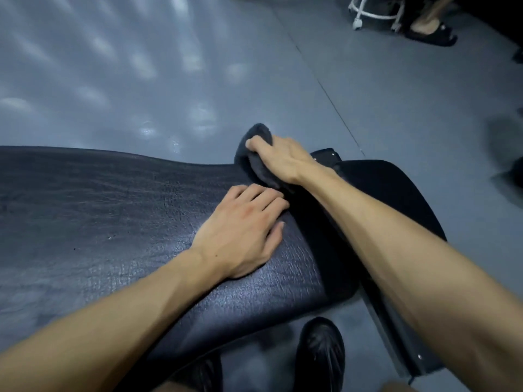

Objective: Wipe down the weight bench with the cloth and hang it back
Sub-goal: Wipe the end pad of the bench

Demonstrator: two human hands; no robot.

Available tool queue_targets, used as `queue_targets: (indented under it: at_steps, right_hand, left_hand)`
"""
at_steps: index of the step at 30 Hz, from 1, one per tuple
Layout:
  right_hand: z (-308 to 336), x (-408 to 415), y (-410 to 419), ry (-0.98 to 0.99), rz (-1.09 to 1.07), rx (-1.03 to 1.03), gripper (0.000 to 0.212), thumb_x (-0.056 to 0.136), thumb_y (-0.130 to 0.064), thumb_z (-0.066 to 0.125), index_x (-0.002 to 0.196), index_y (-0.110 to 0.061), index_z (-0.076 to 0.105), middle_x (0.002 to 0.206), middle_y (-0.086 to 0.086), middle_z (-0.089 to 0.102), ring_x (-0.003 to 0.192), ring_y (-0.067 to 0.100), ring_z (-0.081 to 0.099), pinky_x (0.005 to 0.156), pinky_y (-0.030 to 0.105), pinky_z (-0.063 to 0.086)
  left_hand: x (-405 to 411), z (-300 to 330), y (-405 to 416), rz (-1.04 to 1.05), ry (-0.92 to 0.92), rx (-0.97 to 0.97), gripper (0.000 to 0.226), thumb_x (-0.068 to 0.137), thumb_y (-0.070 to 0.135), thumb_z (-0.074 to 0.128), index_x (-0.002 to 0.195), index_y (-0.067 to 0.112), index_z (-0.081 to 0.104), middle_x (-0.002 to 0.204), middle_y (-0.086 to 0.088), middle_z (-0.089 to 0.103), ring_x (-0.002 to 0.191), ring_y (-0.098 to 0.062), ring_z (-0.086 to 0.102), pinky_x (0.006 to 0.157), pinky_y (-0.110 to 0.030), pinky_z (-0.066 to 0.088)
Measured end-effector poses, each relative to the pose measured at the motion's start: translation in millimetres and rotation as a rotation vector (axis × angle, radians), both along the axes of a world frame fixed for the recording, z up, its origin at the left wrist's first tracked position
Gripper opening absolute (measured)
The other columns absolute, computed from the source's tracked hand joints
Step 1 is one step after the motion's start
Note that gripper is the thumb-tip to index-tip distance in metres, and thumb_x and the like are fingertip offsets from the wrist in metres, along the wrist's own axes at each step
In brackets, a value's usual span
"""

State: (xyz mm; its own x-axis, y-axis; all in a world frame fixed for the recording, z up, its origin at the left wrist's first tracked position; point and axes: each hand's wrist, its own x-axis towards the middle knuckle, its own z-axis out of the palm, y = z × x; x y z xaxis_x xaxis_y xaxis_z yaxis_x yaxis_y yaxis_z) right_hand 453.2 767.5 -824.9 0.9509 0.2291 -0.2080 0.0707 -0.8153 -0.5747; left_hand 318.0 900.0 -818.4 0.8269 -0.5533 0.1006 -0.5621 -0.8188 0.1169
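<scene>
On a grey gym floor (141, 80), the right hand (283, 159) grips the dark cloth (254, 142), soft, light and best held bunched, at the bench pad (99, 207) far edge, 12 o'clock of the left hand (240, 233) lying flat, open.

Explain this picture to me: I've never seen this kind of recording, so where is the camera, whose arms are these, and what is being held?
The camera sits on a person's head, looking down, so both bare arms are theirs. The right hand grips a dark cloth, pressing it at the far edge of a black padded bench. The left hand rests flat on the bench, holding nothing. Below are the person's dark shoes on a grey floor. Top right shows a white stool base and someone's sandalled foot.
</scene>
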Motion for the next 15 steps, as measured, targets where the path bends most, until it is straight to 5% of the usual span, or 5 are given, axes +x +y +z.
queue_targets:
  at_steps: [4, 12, 15]
  right_hand:
    - [-15.9, -24.3, -66.7, 0.054, -0.232, 0.089, 0.054, 0.093, -0.059, 0.028, 0.094, -0.018, 0.063, 0.107, 0.006, 0.064, 0.098, 0.025, 0.056, 0.08, 0.037, 0.036]
    - [-24.1, -100.6, -94.3, -0.004, -0.449, 0.296, 0.037, 0.095, -0.048, 0.037, 0.084, -0.022, 0.061, 0.083, -0.004, 0.061, 0.081, 0.017, 0.056, 0.072, 0.03, 0.036]
    - [-24.8, -134.6, -103.5, -0.003, -0.51, 0.356, 0.037, 0.093, -0.047, 0.039, 0.092, -0.019, 0.063, 0.09, -0.004, 0.064, 0.082, 0.012, 0.058, 0.075, 0.031, 0.038]
  left_hand:
    - [-2.6, 0.1, -0.4, 0.0, -0.013, 0.014, 0.035, 0.098, 0.04, 0.04, 0.121, 0.023, 0.06, 0.13, 0.005, 0.063, 0.117, -0.022, 0.056, 0.104, -0.042, 0.04]
    - [-6.1, 13.1, -5.3, 0.01, 0.092, 0.096, 0.038, 0.103, 0.039, 0.042, 0.135, 0.022, 0.055, 0.146, 0.004, 0.053, 0.133, -0.022, 0.048, 0.111, -0.038, 0.036]
    - [-9.5, 32.0, -5.2, -0.008, 0.219, 0.139, 0.041, 0.103, 0.037, 0.046, 0.14, 0.02, 0.051, 0.152, 0.001, 0.048, 0.14, -0.024, 0.045, 0.114, -0.041, 0.037]
